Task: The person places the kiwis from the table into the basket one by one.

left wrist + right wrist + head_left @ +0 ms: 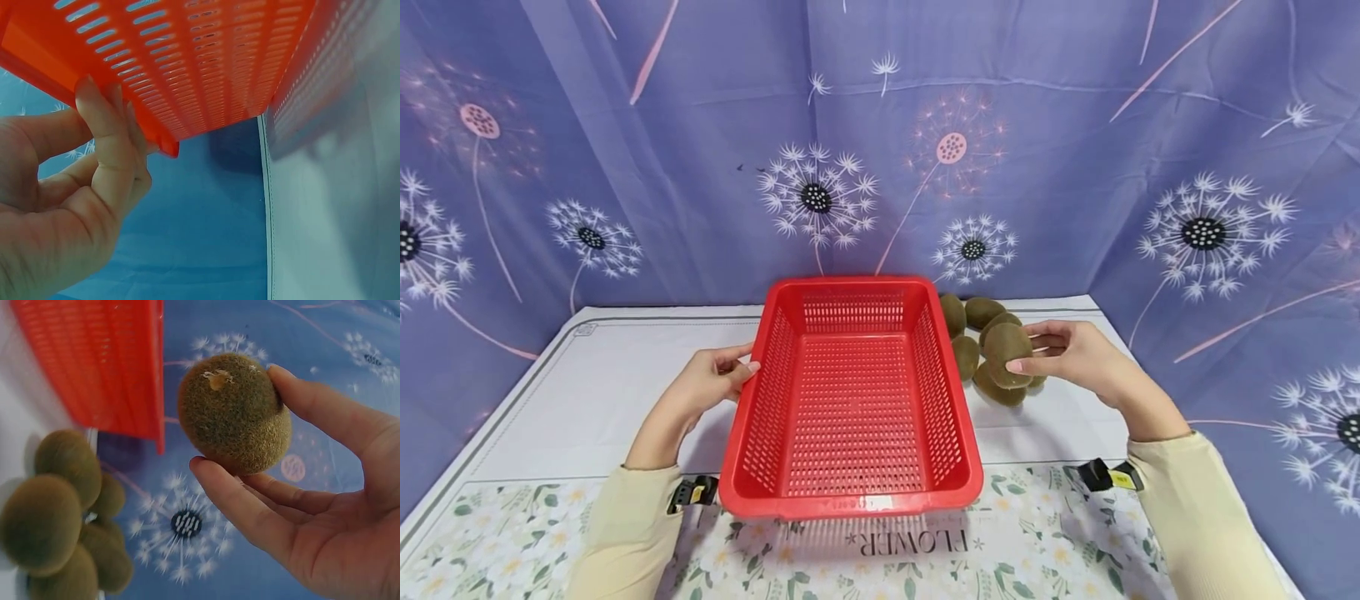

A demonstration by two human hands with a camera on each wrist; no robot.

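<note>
A red plastic basket (857,505) with slotted walls stands in the middle of the table, its inside bare. My left hand (715,382) pinches the basket's left rim between thumb and fingers; in the left wrist view the fingers (109,134) curl at the rim's edge. To the right of the basket, my right hand (1086,358) holds a brown fuzzy kiwi (234,415) between thumb and fingertips. That kiwi is raised over a cluster of several kiwis (42,525) lying on the table beside the basket's right wall.
The table (625,417) has a white cloth with a floral front part bearing printed lettering. A purple curtain (715,167) with dandelion prints hangs behind it and along both sides. Black straps (1108,476) sit at both wrists.
</note>
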